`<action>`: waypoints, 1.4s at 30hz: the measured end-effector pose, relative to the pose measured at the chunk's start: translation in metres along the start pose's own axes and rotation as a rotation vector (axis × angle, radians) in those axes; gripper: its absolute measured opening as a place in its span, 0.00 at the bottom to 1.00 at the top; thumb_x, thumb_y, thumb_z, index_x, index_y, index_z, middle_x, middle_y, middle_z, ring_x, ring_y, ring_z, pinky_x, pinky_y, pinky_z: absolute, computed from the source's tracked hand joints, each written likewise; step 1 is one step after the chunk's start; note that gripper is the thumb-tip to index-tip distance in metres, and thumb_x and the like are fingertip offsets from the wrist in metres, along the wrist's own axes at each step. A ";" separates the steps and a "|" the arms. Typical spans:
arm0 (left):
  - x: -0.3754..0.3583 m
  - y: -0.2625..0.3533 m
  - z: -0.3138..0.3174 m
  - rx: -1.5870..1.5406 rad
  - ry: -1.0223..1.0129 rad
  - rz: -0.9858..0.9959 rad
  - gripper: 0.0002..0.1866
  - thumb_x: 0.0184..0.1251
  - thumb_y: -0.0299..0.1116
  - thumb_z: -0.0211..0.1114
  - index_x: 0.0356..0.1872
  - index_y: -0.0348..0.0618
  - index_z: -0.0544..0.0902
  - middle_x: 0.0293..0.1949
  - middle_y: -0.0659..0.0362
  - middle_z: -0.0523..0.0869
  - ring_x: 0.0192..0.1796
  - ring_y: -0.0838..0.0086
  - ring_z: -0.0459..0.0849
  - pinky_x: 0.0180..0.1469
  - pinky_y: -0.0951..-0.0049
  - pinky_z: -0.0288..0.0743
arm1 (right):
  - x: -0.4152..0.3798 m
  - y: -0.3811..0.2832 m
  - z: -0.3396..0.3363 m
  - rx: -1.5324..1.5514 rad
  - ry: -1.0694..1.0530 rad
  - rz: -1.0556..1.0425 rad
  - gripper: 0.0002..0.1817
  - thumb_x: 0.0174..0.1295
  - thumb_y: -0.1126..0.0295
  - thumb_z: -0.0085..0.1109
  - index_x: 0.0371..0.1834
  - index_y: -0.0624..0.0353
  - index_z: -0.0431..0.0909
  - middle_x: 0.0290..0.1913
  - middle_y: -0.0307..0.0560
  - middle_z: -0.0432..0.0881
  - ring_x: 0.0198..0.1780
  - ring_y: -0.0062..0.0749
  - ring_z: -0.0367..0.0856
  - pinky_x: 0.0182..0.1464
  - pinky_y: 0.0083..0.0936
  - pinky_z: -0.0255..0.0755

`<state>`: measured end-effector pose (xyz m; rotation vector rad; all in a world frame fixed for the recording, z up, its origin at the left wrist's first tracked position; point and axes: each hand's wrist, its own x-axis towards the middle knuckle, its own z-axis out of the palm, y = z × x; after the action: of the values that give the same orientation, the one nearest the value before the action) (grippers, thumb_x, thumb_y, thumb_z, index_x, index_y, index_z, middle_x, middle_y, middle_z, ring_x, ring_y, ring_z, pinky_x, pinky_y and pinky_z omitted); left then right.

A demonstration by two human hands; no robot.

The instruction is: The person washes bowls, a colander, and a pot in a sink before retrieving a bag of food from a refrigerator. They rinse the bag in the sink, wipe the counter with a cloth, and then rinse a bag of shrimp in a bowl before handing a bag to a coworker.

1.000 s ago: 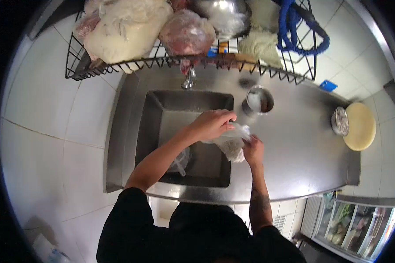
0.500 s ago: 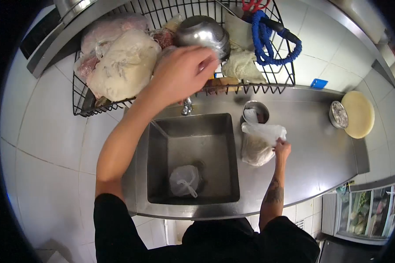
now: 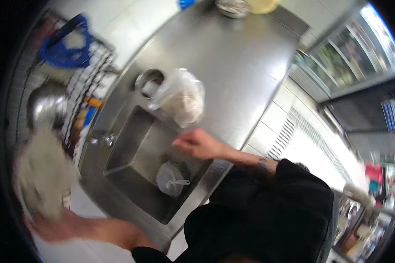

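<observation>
At the lower left, my left hand [image 3: 52,225] is blurred and grips the end of a large pale plastic bag [image 3: 46,175] by the wire rack; its fingers are mostly hidden behind the bag. My right hand [image 3: 197,143] is over the right edge of the sink [image 3: 140,153], fingers curled in with nothing seen in them. Just beyond it on the steel counter stands a clear plastic bag [image 3: 186,103] with pale contents. A small metal container [image 3: 149,83] touches that bag. In the sink lies a knotted white bag [image 3: 171,179].
A black wire rack [image 3: 81,94] at the left holds a shiny metal bowl [image 3: 48,103] and a blue looped band [image 3: 68,46]. The faucet [image 3: 103,139] rises behind the sink. A bowl [image 3: 233,8] stands at the counter's far end. A glass-door fridge [image 3: 346,52] is at upper right.
The view has turned strongly to the right. My right hand has let go of the clear bag and moved over the sink edge. My left hand has gone to the large pale bag.
</observation>
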<state>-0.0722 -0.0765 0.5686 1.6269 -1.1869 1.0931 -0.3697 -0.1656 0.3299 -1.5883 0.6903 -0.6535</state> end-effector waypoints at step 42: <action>-0.408 0.419 0.007 -0.167 -1.594 -1.736 0.16 0.70 0.40 0.55 0.52 0.41 0.76 0.41 0.56 0.84 0.43 0.71 0.84 0.39 0.72 0.76 | -0.025 0.276 -0.260 -0.711 0.084 -0.348 0.23 0.53 0.64 0.50 0.52 0.61 0.74 0.53 0.52 0.72 0.56 0.40 0.70 0.59 0.47 0.64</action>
<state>-0.5489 -0.0707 0.2300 2.2659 -0.0707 -1.5378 -0.5996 -0.3449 0.0856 -2.3849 0.7613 -0.7782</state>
